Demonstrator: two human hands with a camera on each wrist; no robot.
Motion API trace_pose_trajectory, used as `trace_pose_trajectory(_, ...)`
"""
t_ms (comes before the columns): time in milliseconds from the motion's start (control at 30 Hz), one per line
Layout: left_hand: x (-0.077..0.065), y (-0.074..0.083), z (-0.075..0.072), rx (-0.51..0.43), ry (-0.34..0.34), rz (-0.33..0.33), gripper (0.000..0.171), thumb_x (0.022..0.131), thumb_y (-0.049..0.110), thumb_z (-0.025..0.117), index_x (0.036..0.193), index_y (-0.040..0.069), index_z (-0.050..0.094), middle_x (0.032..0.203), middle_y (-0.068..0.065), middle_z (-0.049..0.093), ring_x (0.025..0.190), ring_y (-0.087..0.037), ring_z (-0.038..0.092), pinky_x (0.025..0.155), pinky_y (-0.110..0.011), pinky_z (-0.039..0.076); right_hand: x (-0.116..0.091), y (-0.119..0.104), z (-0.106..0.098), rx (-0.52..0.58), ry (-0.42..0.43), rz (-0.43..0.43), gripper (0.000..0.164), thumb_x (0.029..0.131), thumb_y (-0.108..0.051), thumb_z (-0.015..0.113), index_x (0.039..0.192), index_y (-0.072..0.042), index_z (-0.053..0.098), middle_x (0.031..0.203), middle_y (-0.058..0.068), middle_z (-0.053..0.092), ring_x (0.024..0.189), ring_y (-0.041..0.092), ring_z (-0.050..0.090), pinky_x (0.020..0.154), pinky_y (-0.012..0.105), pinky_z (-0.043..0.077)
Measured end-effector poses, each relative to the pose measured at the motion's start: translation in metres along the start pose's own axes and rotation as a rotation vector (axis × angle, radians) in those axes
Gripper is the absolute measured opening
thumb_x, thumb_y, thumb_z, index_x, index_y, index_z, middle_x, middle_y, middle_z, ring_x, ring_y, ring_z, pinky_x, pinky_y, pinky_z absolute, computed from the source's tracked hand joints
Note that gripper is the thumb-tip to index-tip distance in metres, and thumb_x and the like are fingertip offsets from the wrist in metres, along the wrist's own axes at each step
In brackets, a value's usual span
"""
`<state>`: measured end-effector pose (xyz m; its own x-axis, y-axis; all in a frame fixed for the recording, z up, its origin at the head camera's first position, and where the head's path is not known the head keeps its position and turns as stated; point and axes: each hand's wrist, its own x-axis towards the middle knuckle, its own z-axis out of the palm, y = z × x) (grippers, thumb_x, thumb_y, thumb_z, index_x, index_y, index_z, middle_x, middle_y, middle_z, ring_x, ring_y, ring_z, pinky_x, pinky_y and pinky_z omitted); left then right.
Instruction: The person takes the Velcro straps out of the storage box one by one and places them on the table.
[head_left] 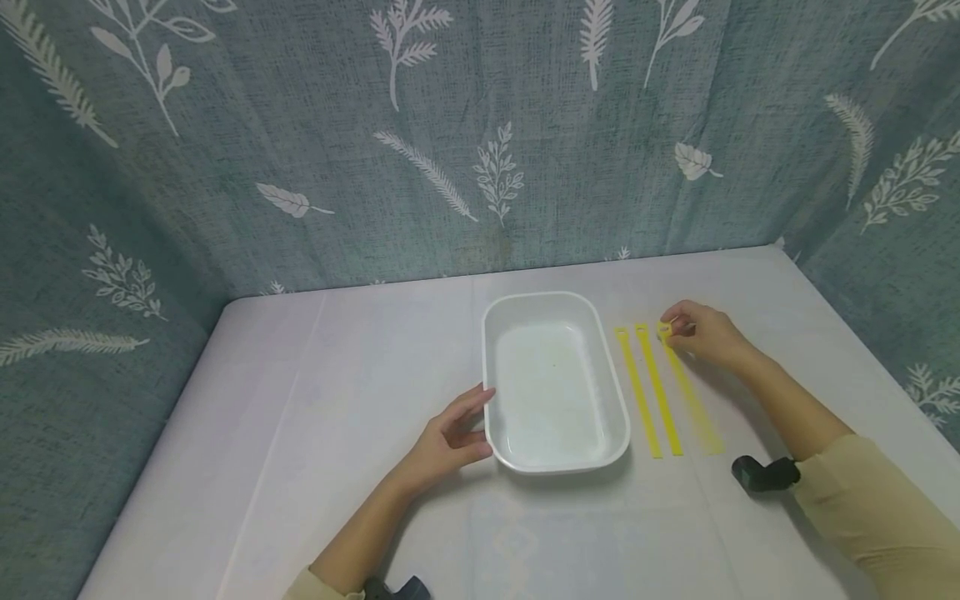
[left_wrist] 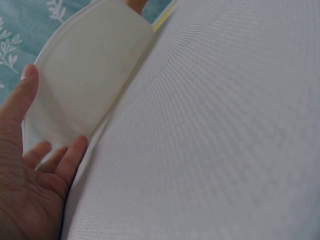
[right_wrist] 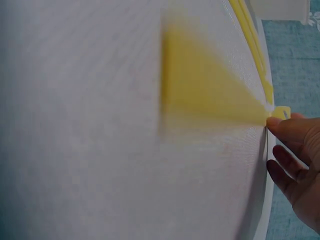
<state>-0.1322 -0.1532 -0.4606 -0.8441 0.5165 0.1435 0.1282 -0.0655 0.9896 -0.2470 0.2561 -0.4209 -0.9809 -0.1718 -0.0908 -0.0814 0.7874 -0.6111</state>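
A white plastic tray lies lengthwise on the table, with my left hand at its left side. Fingertips of that hand touch the tray's rim and outer wall, the fingers loosely bent. To the right of the tray, my right hand pinches the slotted end of a yellow strip between thumb and fingers. The free length of this strip is blurred and fans out in the right wrist view. Two more yellow strips with slotted ends lie side by side between the tray and the held one.
A white cloth covers the table. Behind it and at both sides hangs a blue-green curtain with white leaf prints. A dark wrist device sits by the right sleeve, another by the left.
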Motion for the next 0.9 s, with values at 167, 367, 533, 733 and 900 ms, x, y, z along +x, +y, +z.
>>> trace_pose_trajectory(167, 0.0002, 0.0003, 0.0009, -0.007, -0.001, -0.005, 0.073, 0.082, 0.009, 0.074, 0.143, -0.001, 0.036, 0.155, -0.02, 0.017, 0.135, -0.044, 0.031, 0.097, -0.033, 0.046, 0.0025, 0.0024, 0.0015, -0.013, -0.009, 0.033, 0.033, 0.086, -0.007, 0.064, 0.116, 0.002, 0.052, 0.105, 0.022, 0.059, 0.102, 0.038, 0.056, 0.086, 0.05, 0.046)
trace_pose_trajectory(367, 0.0001, -0.001, 0.0007, -0.006, -0.005, 0.001, 0.073, 0.082, 0.01, 0.074, 0.142, -0.002, 0.035, 0.154, -0.022, 0.016, 0.135, -0.045, 0.03, 0.097, -0.033, 0.046, 0.0029, 0.0031, 0.0015, 0.004, -0.014, 0.072, 0.037, 0.087, -0.009, 0.064, 0.118, 0.005, 0.052, 0.105, 0.021, 0.058, 0.1, 0.035, 0.055, 0.085, 0.047, 0.047)
trace_pose_trajectory(533, -0.0001, -0.0002, 0.0005, 0.003, 0.004, -0.009, 0.074, 0.081, 0.011, 0.074, 0.143, -0.001, 0.036, 0.154, -0.021, 0.017, 0.135, -0.045, 0.03, 0.097, -0.033, 0.047, 0.0048, 0.0042, 0.001, 0.011, -0.016, 0.075, 0.038, 0.086, -0.01, 0.064, 0.118, 0.006, 0.052, 0.103, 0.02, 0.059, 0.097, 0.033, 0.055, 0.081, 0.042, 0.047)
trace_pose_trajectory(733, 0.0, -0.0018, -0.0002, -0.02, -0.004, -0.007, 0.075, 0.081, 0.011, 0.074, 0.143, -0.002, 0.034, 0.155, -0.022, 0.015, 0.135, -0.045, 0.029, 0.097, -0.033, 0.046, 0.0065, 0.0027, -0.0008, 0.013, -0.029, 0.085, 0.037, 0.085, -0.01, 0.065, 0.116, 0.007, 0.054, 0.099, 0.019, 0.06, 0.092, 0.03, 0.056, 0.076, 0.035, 0.047)
trace_pose_trajectory(900, 0.001, -0.0022, -0.0004, -0.021, -0.007, -0.001, 0.076, 0.081, 0.013, 0.074, 0.143, -0.003, 0.033, 0.155, -0.023, 0.014, 0.135, -0.046, 0.029, 0.097, -0.032, 0.046, 0.0075, 0.0018, -0.0022, 0.01, -0.049, 0.123, 0.038, 0.085, -0.012, 0.065, 0.118, 0.006, 0.055, 0.106, 0.023, 0.06, 0.094, 0.032, 0.056, 0.074, 0.033, 0.049)
